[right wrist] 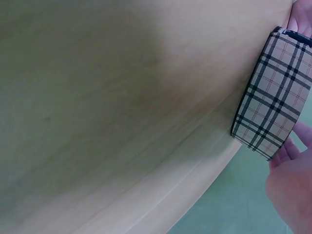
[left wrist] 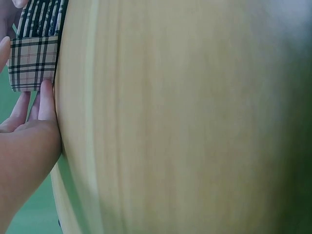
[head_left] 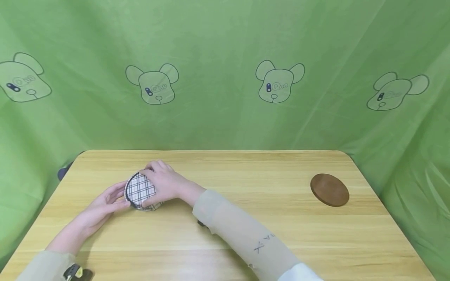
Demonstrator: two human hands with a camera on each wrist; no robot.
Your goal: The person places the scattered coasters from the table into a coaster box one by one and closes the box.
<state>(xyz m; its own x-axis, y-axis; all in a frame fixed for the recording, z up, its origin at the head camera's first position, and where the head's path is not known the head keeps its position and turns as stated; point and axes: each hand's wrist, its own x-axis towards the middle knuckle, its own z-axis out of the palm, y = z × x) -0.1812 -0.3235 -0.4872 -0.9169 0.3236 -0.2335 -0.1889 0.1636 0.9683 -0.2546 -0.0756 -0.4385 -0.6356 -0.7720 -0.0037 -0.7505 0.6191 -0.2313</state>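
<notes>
A round plaid coaster holder [head_left: 140, 189], white and black with dark piping, stands on the table's left part. Its side wall [right wrist: 275, 92] fills the right edge of the right wrist view. Several thin stacked edges [left wrist: 41, 19] show in its open side in the left wrist view. My right hand [head_left: 166, 183] grips it from the right, thumb at the front and fingers over the far edge. From the left, my left hand [head_left: 102, 205] holds its side between thumb and fingers. The hands hide part of its rim.
A brown round coaster [head_left: 329, 190] lies flat at the table's right. The wooden table [head_left: 246, 171] has rounded far corners. Behind it hangs a green curtain [head_left: 218, 117] printed with bear heads.
</notes>
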